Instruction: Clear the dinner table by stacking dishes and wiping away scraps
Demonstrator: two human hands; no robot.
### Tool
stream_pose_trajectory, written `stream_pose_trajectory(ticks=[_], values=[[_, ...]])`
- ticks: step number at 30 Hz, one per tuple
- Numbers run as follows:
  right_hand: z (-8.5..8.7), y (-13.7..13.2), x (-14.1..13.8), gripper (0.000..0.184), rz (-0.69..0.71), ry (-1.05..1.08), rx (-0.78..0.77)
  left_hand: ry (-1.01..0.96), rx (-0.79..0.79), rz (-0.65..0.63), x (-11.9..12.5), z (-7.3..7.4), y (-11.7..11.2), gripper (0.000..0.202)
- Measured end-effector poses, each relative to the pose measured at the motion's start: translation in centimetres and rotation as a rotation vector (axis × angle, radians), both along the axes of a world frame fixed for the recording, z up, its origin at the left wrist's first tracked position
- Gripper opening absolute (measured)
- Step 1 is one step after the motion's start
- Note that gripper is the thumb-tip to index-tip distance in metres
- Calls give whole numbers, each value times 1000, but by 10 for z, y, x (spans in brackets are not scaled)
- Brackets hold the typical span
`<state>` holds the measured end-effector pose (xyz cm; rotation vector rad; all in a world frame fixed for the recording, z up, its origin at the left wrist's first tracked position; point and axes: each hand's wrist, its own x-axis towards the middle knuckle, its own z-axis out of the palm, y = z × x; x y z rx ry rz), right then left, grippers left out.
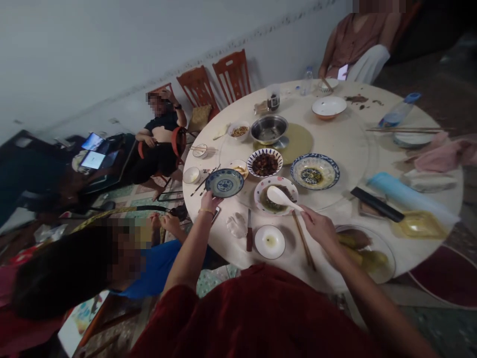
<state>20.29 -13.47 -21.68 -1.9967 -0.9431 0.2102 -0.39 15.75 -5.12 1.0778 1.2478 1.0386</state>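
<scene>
My left hand grips the near rim of a blue-patterned plate, raised at the table's left side. Between the fingers of my right hand is the handle of a white spoon. Its bowl is over a flower-rimmed bowl with greenish soup. Behind that stands a striped bowl of dark food, with a blue-and-white dish to its right. A small white plate and a knife lie near my body.
The round table also bears a steel basin, chopsticks, a plate of yellowish food, a black-handled item and a tilted bottle. One person in blue is close at left; others sit farther back.
</scene>
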Motion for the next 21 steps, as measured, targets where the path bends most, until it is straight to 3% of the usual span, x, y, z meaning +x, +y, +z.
stream_pose_trajectory(ticks=[5, 11, 14, 17, 21], values=[[-2, -5, -9, 41, -37, 59, 8, 7, 11, -9, 32, 1, 44, 12], [-2, -10, -17, 48, -94, 152, -55, -35, -82, -21, 40, -5, 65, 9], [0, -7, -22, 50, -122, 209, -63, -53, -67, -38, 19, 1, 66, 6], [3, -1, -26, 53, -143, 263, -75, -51, -40, -67, -19, 5, 59, 5], [3, 6, -29, 52, -137, 317, -48, 16, -219, -127, -73, -7, 37, 4]])
